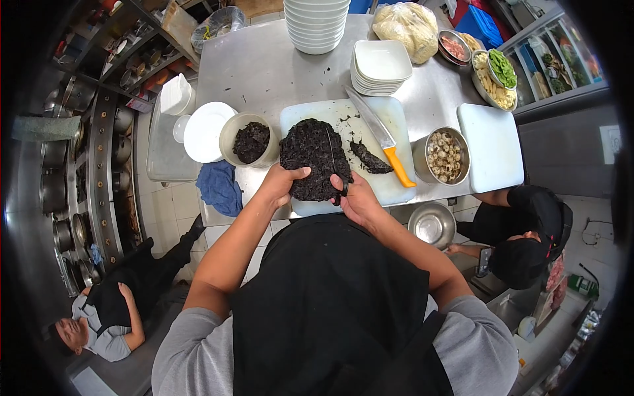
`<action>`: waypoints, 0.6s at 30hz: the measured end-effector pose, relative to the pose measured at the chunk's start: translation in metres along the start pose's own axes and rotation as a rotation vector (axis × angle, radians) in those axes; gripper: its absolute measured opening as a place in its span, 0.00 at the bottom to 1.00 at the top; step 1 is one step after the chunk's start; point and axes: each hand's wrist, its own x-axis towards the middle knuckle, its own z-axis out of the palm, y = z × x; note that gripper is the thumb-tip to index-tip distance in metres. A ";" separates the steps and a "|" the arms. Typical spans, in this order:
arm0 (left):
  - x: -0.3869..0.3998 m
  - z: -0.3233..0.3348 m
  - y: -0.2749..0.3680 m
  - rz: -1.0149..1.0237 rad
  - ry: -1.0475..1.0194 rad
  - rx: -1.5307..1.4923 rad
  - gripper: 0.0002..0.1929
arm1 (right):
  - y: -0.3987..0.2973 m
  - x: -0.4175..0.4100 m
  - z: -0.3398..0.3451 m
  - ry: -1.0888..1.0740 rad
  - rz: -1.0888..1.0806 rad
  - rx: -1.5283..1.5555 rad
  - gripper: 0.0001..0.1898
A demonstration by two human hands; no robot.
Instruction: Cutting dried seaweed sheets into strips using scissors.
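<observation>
A round sheet of dried dark seaweed [309, 153] is held over a white cutting board [297, 111]. My left hand [283, 183] grips its lower left edge, thumb on top. My right hand [354, 195] holds black-handled scissors [342, 185] at its right side, one blade lying over the sheet. To the right on the board are a strip of dark seaweed [370, 158] and a large knife with a yellow handle [398, 166]. A round tub [225, 136] with dark pieces [251, 142] stands left of the board.
A steel pot [421, 158] of small speckled eggs stands right, beside another board [490, 148]. Stacked bowls [315, 24] and square dishes [381, 59] are behind. A blue cloth [219, 188] lies left. One person [520, 237] holds a steel bowl [432, 225] at right; another [109, 317] is lower left.
</observation>
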 end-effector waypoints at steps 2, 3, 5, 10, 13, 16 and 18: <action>-0.003 -0.001 0.002 -0.012 0.001 -0.002 0.26 | -0.001 0.004 0.000 -0.015 -0.029 0.003 0.23; -0.006 -0.001 0.001 -0.061 -0.037 0.048 0.26 | -0.005 0.007 0.002 -0.059 0.025 0.136 0.24; -0.017 0.007 0.002 -0.125 -0.063 0.076 0.27 | -0.014 0.011 0.004 -0.153 0.106 0.288 0.28; -0.021 0.003 0.000 -0.065 -0.066 0.019 0.27 | -0.014 0.017 0.011 -0.146 0.135 0.264 0.26; -0.018 -0.002 0.001 -0.073 -0.045 0.012 0.27 | -0.009 0.023 0.008 -0.087 0.061 0.134 0.29; -0.017 -0.006 0.003 -0.077 -0.012 0.006 0.26 | -0.009 0.027 0.009 -0.022 0.050 0.058 0.23; -0.016 -0.006 0.003 -0.058 -0.004 0.012 0.26 | -0.010 0.031 0.007 0.014 0.072 -0.016 0.20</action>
